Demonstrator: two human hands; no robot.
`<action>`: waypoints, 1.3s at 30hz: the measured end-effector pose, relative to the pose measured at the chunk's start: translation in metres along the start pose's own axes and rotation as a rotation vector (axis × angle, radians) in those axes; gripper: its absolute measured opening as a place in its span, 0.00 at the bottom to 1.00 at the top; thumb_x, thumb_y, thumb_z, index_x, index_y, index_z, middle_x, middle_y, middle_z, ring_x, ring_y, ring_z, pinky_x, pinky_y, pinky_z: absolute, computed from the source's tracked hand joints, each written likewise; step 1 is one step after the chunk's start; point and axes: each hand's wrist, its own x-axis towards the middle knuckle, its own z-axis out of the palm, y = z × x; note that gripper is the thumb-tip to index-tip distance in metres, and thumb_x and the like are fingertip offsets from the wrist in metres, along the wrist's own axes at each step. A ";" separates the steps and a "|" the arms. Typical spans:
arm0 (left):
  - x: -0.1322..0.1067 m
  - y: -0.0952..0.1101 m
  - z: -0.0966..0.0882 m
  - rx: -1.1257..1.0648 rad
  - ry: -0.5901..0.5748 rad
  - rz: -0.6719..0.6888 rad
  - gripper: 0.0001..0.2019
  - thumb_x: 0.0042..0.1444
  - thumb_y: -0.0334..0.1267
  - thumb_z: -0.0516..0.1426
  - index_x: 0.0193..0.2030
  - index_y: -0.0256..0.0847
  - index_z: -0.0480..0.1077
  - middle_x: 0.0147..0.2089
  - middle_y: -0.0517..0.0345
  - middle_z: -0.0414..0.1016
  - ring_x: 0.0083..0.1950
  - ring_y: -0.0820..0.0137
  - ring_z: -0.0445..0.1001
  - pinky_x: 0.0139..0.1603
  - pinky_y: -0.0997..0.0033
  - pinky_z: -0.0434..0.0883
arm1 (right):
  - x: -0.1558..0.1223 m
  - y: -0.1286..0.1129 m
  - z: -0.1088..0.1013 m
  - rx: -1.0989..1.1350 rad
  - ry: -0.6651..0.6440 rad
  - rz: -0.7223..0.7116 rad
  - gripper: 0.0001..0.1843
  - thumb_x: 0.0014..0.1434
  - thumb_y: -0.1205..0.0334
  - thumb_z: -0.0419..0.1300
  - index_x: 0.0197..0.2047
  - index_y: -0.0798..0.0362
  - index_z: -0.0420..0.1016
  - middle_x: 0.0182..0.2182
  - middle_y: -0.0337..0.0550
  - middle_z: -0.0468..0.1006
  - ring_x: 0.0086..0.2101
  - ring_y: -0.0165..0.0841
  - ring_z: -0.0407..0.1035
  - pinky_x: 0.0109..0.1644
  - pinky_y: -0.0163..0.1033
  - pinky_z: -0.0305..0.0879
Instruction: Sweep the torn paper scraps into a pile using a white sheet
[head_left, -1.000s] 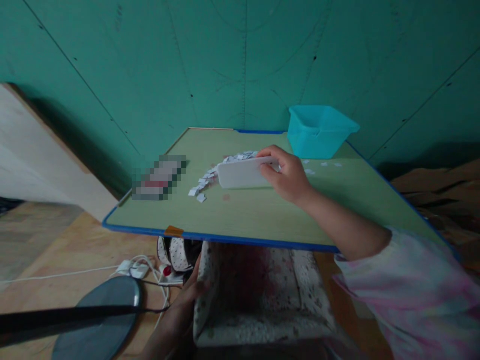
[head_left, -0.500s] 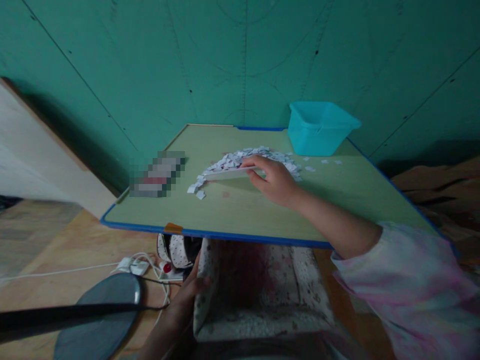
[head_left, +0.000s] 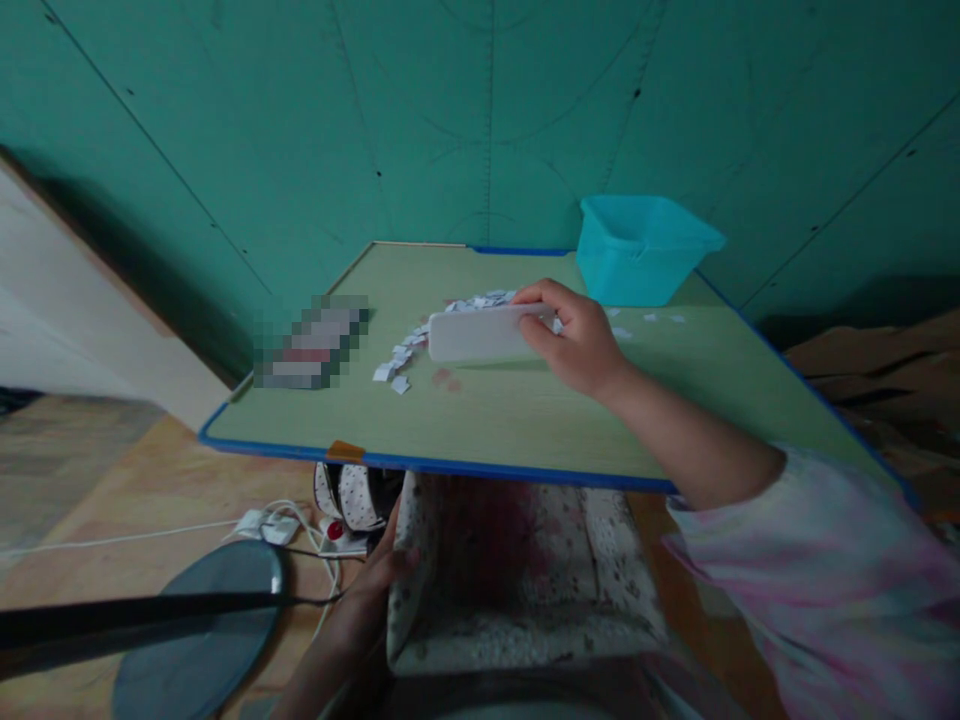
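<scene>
My right hand (head_left: 581, 338) is closed on the right end of a flat white rectangular piece with rounded corners (head_left: 476, 335). The piece is tilted so that its broad face shows, and it stands just in front of small white paper scraps (head_left: 480, 302) on the table. It hides part of the pile. A few scraps trail off to its left. Below the table's near edge, my left hand (head_left: 371, 595) grips the left wall of a spotted, fabric-looking bin (head_left: 409, 600). Its thumb lies over the wall and the other fingers are mostly hidden.
A turquoise plastic tub (head_left: 630, 265) stands at the back right of the blue-edged table (head_left: 390, 430), with several loose scraps near it. A blurred-out flat object (head_left: 315, 345) lies at the left. Cables and a white power strip (head_left: 266, 525) are on the floor.
My right hand has moved slightly right and up. The white piece has turned from nearly edge-on to show its broad face, covering more of the scraps. My left hand stays on the bin.
</scene>
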 end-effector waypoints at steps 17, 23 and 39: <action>0.010 -0.012 -0.010 -0.070 -0.054 -0.034 0.38 0.39 0.31 0.59 0.60 0.47 0.52 0.25 0.64 0.76 0.34 0.65 0.75 0.34 0.70 0.71 | 0.002 0.007 0.002 0.206 -0.032 0.135 0.09 0.46 0.67 0.51 0.32 0.56 0.67 0.28 0.36 0.69 0.30 0.27 0.62 0.33 0.33 0.56; 0.042 -0.018 -0.036 -0.108 -0.043 -0.140 0.51 0.23 0.27 0.65 0.59 0.48 0.52 0.18 0.69 0.72 0.21 0.68 0.71 0.23 0.72 0.69 | 0.005 0.014 0.006 0.151 0.004 0.233 0.12 0.47 0.66 0.49 0.37 0.56 0.66 0.30 0.38 0.69 0.31 0.28 0.62 0.35 0.34 0.56; 0.006 -0.005 -0.005 -0.072 -0.032 -0.009 0.32 0.39 0.26 0.58 0.54 0.47 0.60 0.26 0.64 0.77 0.32 0.66 0.74 0.30 0.74 0.70 | 0.004 0.006 0.005 0.390 -0.173 0.428 0.11 0.45 0.64 0.51 0.34 0.55 0.67 0.24 0.36 0.68 0.24 0.25 0.59 0.25 0.30 0.51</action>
